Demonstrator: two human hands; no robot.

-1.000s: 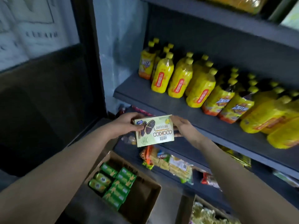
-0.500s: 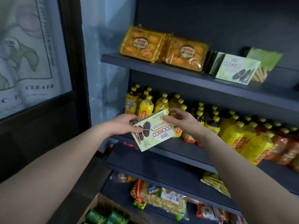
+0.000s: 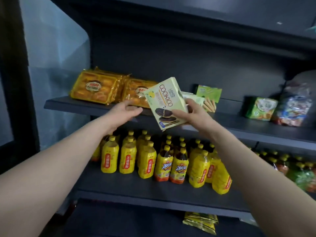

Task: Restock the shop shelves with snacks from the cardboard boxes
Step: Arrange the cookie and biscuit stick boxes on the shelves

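Right hand (image 3: 189,113) grips pale-green cardboard cookie box (image 3: 164,101), left hand (image 3: 126,111) loose, maybe touching; 1-hand hold could slip, clipping orange plastic cake pack (image 3: 136,94).

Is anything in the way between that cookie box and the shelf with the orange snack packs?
Nothing visible does. The right hand holds the cookie box at the front edge of the upper shelf. Orange snack packs sit to its left and green boxes to its right; the spot straight behind the box is hidden.
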